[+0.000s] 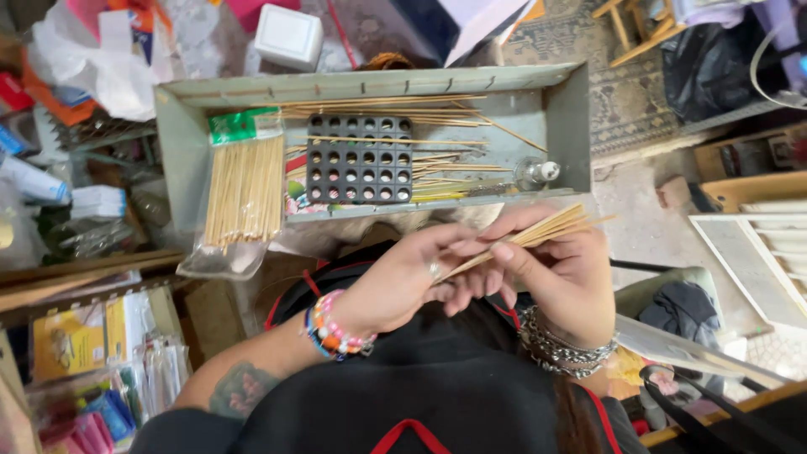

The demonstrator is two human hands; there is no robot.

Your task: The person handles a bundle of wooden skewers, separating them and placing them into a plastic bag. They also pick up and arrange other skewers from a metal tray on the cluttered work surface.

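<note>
Both hands are held together over the person's lap, just near of a grey metal tray (181, 160). The left hand (403, 282) and the right hand (563, 282) share a small bundle of thin bamboo sticks (538, 235). The bundle runs aslant, its far end pointing up and to the right past the right hand, its near end tucked between the two hands.

Left grip: fingers curled, thumb and forefinger pressed onto the lower part of the bundle; a ring shows on one finger. Right grip: fingers closed about the bundle from the right, thumb laid along the sticks. Both grips are pinching the same bundle. A beaded bracelet (336, 332) sits on the left wrist, a metal chain bracelet (559, 349) on the right wrist.

Inside the tray, at its left end, lies a clear plastic packet of sticks (244, 189) with a green header, its near end overhanging the tray's near wall. At the tray's middle stands a black perforated block (360, 160) with rows of round holes. Loose sticks (437, 164) lie scattered across the tray floor behind and to the right of the block. A small clear bottle (538, 172) lies near the tray's right end.

A white box (288, 35) sits beyond the tray's far wall.
</note>
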